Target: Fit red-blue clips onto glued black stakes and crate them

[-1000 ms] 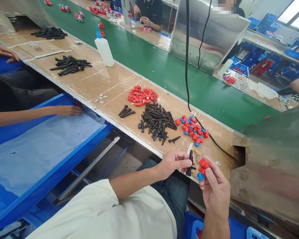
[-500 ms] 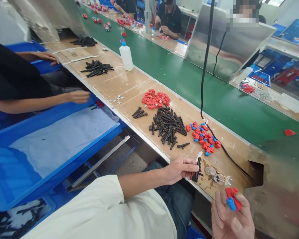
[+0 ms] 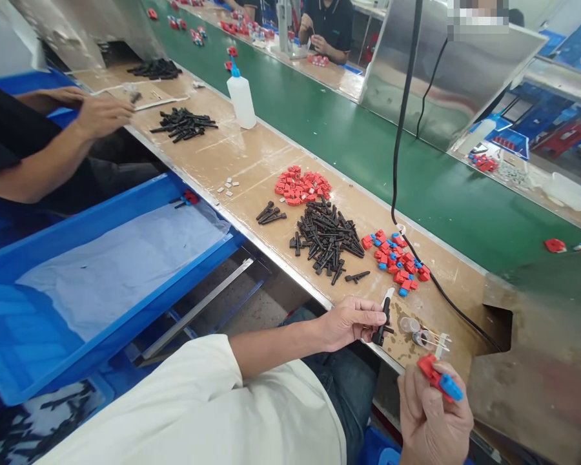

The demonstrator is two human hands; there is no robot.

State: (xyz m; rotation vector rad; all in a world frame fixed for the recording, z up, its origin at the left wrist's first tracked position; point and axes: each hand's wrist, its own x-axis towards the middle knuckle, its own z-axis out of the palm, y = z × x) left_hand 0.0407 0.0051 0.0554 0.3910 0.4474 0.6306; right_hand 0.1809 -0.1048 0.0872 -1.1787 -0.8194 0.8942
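Observation:
Between the thumb and fingers of my left hand (image 3: pixel 351 324) is a black plastic stick-like part (image 3: pixel 382 326) with a small side peg, held over the bench edge. My right hand (image 3: pixel 433 413), lower right, pinches a red and blue plastic part (image 3: pixel 440 378), its blue end pointing right. Just beyond my left hand lie small clear cups (image 3: pixel 422 340) with thin sticks across them. A pile of black stick parts (image 3: pixel 326 236) sits farther up the bench, with red and blue pieces (image 3: pixel 397 261) to its right and a heap of red pieces (image 3: pixel 303 185) behind it.
A black cable (image 3: pixel 397 161) hangs down and runs across the bench. Along the far side stretches a green belt (image 3: pixel 319 129), with a white bottle (image 3: pixel 242 100) beside it. A blue tray (image 3: pixel 126 300) stands at left, near a co-worker's hand (image 3: pixel 104 115).
My right hand has shifted slightly left and turned the red and blue part, so its blue end now points right. My left hand keeps its grip. The co-worker's hand has moved up to the bench.

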